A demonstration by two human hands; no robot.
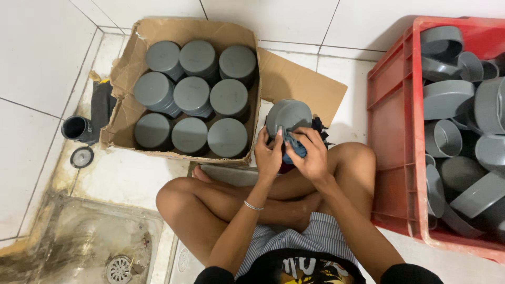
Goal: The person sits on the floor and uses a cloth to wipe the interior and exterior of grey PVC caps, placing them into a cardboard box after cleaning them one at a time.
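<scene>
Both my hands work one grey cap above my crossed legs: left hand grips its rim to steady it, right hand presses a blue cloth against it.

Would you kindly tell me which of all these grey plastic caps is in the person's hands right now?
The grey cap above the crossed legs: left hand and right hand grip it with a blue cloth. The others sit stacked in the cardboard box or loose in the red crate.

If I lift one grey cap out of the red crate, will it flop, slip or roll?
The grey cap looks like rigid moulded plastic, so probably stiff and light. Its smooth surface may be slippery. Round walls suggest it could roll on edge; caps in the red crate lie tilted, so neighbours may shift.
</scene>
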